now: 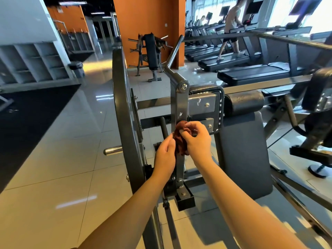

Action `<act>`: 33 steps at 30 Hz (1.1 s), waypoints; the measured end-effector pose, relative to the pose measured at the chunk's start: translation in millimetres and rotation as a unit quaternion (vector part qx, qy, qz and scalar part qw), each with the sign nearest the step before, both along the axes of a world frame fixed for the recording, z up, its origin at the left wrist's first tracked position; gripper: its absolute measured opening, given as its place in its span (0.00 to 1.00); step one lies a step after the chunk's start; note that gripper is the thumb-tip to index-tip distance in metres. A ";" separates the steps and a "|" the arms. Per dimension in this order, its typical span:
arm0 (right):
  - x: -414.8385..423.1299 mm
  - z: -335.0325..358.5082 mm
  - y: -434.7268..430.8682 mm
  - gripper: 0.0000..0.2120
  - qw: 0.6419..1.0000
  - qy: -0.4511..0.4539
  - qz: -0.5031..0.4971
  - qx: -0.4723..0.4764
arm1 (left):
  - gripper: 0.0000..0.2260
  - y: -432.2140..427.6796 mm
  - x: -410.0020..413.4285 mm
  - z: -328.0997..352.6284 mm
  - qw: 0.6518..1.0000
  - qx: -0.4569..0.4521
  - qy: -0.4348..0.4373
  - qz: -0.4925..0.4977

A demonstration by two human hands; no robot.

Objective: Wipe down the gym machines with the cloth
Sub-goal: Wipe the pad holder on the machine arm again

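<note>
Holding: left hand (164,155) and right hand (197,139) meet on the cloth (181,141), in front of the post (177,108).
Left hand: fingers curled onto the cloth's left edge, gripping it.
Right hand: thumb and fingers pinched on the bunched top of the cloth.
Cloth: dark red-brown and crumpled, between the two hands and against the post, about halfway up it.
Handling: looks soft, light and limp. It should fold round the bar easily and won't slip, though a loose wad wipes less surface than a flat one.
Where to hold: I'd spread it over one palm and wrap it round the post rather than pinch it at the corners.
Edges: bolt heads, a bracket and a cable sit just beside the post on its right, and any of them could snag the cloth.
Room: the curved frame (124,123) stands close on the left and the seat (246,150) close on the right. The post is bare above the hands, so wiping along it is the free path.
Beyond: handle (175,49) above, then treadmills (251,72), one with a walker (230,31).
</note>
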State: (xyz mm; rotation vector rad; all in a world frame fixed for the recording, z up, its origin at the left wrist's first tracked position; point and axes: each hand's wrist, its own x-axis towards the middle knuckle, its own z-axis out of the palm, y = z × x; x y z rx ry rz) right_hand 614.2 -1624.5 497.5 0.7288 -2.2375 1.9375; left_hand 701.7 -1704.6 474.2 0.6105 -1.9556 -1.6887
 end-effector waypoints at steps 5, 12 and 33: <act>3.4 -18.4 -4.1 0.09 1.000 -0.017 0.007 -0.009 | 0.19 -0.8 -0.2 -2.7 1.000 0.001 0.005 0.003; -5.7 -12.2 -0.6 0.05 0.999 -0.031 0.000 -0.025 | 0.20 1.6 3.5 -2.7 0.999 -0.041 -0.008 -0.011; -8.9 -46.3 10.8 0.06 0.996 -0.090 0.008 0.000 | 0.19 5.3 7.1 -3.4 0.985 -0.163 -0.043 -0.017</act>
